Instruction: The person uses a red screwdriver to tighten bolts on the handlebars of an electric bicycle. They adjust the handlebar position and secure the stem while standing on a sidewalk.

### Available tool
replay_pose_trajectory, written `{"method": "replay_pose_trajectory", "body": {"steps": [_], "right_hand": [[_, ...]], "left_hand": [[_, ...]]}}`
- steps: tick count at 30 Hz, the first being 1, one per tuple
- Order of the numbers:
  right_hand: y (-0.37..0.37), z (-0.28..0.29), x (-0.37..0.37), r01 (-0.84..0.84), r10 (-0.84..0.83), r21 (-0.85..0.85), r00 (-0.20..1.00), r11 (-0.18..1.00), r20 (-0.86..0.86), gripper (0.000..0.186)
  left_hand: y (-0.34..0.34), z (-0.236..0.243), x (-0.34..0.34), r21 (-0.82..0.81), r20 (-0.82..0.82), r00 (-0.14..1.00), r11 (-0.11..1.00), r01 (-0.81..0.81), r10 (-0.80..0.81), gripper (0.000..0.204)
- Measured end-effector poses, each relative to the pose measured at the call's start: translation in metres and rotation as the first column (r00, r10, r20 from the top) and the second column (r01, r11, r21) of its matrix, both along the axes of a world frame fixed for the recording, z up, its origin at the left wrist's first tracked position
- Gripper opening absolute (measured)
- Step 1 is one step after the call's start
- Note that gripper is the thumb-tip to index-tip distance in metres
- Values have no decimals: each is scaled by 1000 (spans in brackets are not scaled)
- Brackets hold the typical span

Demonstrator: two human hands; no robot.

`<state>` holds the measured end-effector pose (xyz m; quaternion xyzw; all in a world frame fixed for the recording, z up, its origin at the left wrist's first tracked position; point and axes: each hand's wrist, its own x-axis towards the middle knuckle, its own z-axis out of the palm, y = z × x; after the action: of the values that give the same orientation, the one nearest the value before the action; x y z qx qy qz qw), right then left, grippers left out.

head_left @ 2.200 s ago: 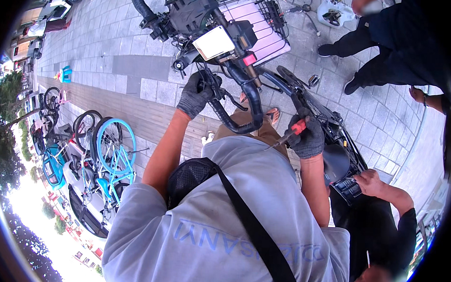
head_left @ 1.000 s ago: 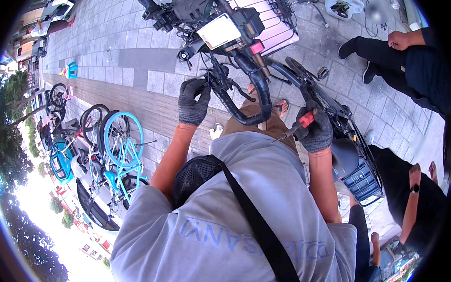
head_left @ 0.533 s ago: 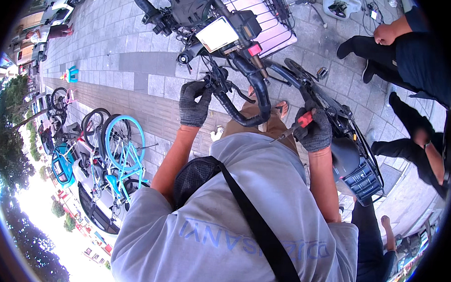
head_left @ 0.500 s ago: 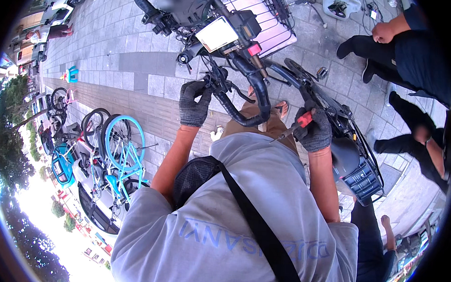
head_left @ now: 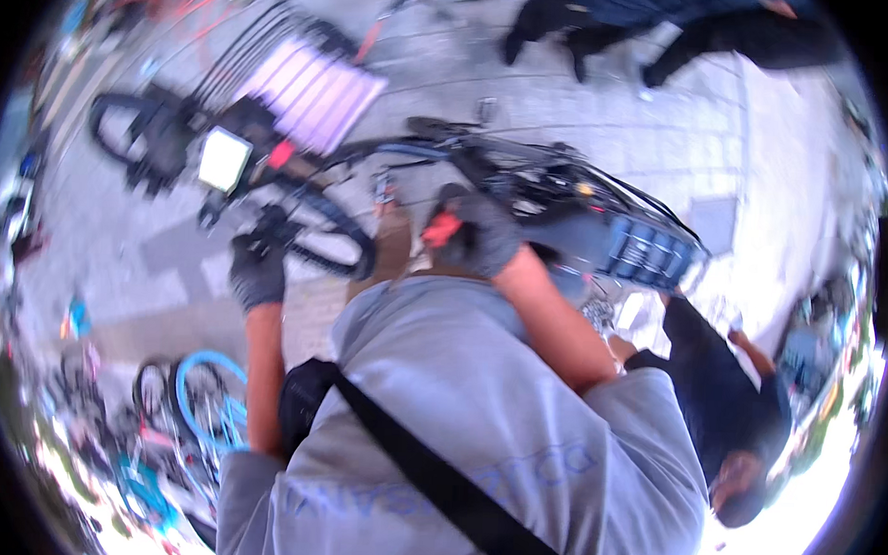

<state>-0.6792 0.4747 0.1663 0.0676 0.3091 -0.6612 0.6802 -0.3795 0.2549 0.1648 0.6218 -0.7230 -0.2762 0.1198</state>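
Though the whole view is smeared by motion, the dark blue-black bicycle frame with its curved tube [head_left: 338,240] reads clearly enough: it lies tilted across the grey paved ground [head_left: 151,267], stretching from a black handlebar cluster with a pale square panel [head_left: 223,159] at the upper left to a blue ribbed box at its rear [head_left: 650,250] on the right. A white wire basket [head_left: 309,92] sits just beyond the handlebars.

Open paving shows to the left of the frame and beyond it, towards the top of the view. Lower left is crowded by parked light-blue bicycles [head_left: 200,416], and a crouching person in dark clothes [head_left: 718,405] closes off the right side. Dark-trousered legs of other people [head_left: 658,31] stand well apart at the top edge.

Gloved in dark grey, the left hand [head_left: 258,271] is curled closed on a black part of the frame near the curved tube, its bare forearm running straight up from the grey sweatshirt. The right hand [head_left: 475,230], also in a dark glove, is wrapped round a red-handled tool [head_left: 444,229] (its tip is too blurred to make out) and is held close over the frame's middle, the forearm angled in from the lower right.
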Motion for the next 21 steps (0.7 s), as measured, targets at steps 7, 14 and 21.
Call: {"method": "replay_pose_trajectory", "body": {"steps": [7, 14, 21], "right_hand": [[15, -11, 0, 90, -84, -20, 977, 996, 198, 31], [19, -6, 5, 137, -142, 39, 971, 990, 192, 21], [25, -9, -1, 121, -98, -99, 973, 988, 210, 21]], "left_hand": [[-2, 12, -8, -96, 357, 914, 966, 241, -193, 34], [0, 9, -15, -98, 359, 927, 983, 155, -110, 30], [5, 16, -21, -96, 471, 877, 983, 154, -91, 32]]}}
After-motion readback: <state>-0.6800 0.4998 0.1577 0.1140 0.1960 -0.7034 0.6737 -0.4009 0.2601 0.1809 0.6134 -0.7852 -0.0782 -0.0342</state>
